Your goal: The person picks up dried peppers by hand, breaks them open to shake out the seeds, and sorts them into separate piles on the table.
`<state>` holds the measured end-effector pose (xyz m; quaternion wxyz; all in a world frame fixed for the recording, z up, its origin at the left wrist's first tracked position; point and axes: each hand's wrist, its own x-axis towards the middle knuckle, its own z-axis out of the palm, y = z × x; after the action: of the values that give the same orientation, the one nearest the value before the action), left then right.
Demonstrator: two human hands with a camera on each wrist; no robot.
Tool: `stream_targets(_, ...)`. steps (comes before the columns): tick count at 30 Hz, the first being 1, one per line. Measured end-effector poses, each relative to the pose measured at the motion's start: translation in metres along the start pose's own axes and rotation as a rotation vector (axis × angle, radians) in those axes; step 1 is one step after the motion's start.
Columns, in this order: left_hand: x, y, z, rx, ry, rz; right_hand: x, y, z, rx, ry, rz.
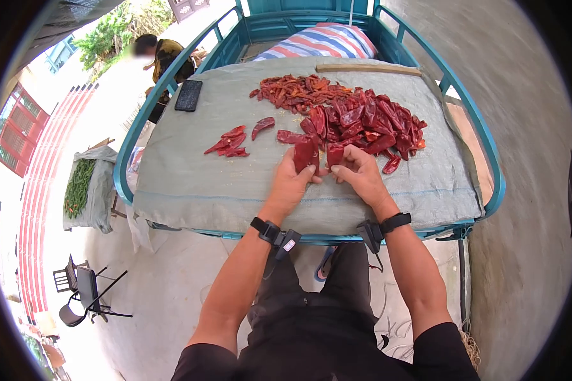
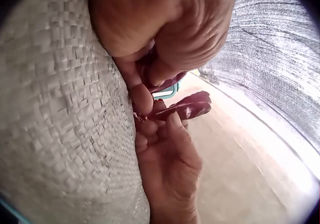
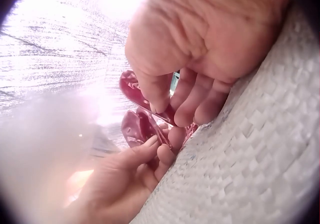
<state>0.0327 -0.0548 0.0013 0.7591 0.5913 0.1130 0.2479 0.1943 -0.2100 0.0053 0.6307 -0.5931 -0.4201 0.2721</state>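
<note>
Grey sheet spread wide; dark pepper heap at right, redder pepper heap beside it, farther off; here on the near side, left hand and right hand, fingers curled, each pinching 1 pepper; left pepper bigger, right pepper smaller, just beside it.

So the pepper pile is right of centre on the sheet, with a second heap behind its left side and a stick behind both. Loose peppers lie left, phone beyond them at the sheet's left edge, sack behind in the cart.
</note>
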Motion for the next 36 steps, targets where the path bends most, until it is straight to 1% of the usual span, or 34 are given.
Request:
stream_targets(4, 0.001, -0.002, 0.000, 0.032, -0.023, 0.024, -0.003, -0.006, 0.004, 0.028, -0.001, 0.000)
stream_targets(9, 0.003, -0.007, 0.001, 0.091, 0.020, 0.023, -0.001, -0.018, 0.002, 0.082, -0.057, 0.057)
stream_targets(11, 0.002, -0.007, 0.004, 0.071, 0.050, 0.057, 0.002, -0.020, 0.001, -0.012, -0.114, 0.008)
stream_targets(13, 0.001, -0.004, 0.006, 0.061, 0.062, 0.045, 0.002, -0.025, 0.003, -0.079, -0.144, -0.027)
stream_targets(16, 0.001, -0.004, 0.005, 0.058, 0.075, 0.039, 0.001, -0.034, 0.011, -0.152, -0.081, -0.004)
stream_targets(19, 0.002, -0.005, 0.004, 0.044, 0.081, 0.034, 0.002, -0.022, 0.020, -0.165, -0.033, -0.018)
stream_targets(20, 0.003, -0.005, 0.003, 0.040, 0.077, 0.029, 0.002, -0.018, 0.024, -0.166, -0.019, -0.019)
stream_targets(21, 0.002, -0.005, 0.002, 0.036, 0.075, 0.024, 0.002, -0.015, 0.028, -0.098, -0.002, -0.025)
stream_targets(27, 0.001, -0.004, 0.000, 0.068, 0.051, -0.011, -0.005, -0.017, 0.036, -0.096, 0.116, -0.028)
stream_targets(30, 0.000, -0.005, 0.000, 0.011, 0.018, -0.003, -0.005, -0.016, 0.038, -0.074, 0.157, -0.024)
stream_targets(33, -0.001, -0.005, 0.001, -0.006, 0.026, 0.014, -0.004, -0.012, 0.037, -0.108, 0.212, -0.014)
stream_targets(36, -0.002, -0.006, -0.002, 0.029, 0.011, 0.003, -0.004, -0.015, 0.037, -0.105, 0.217, 0.008)
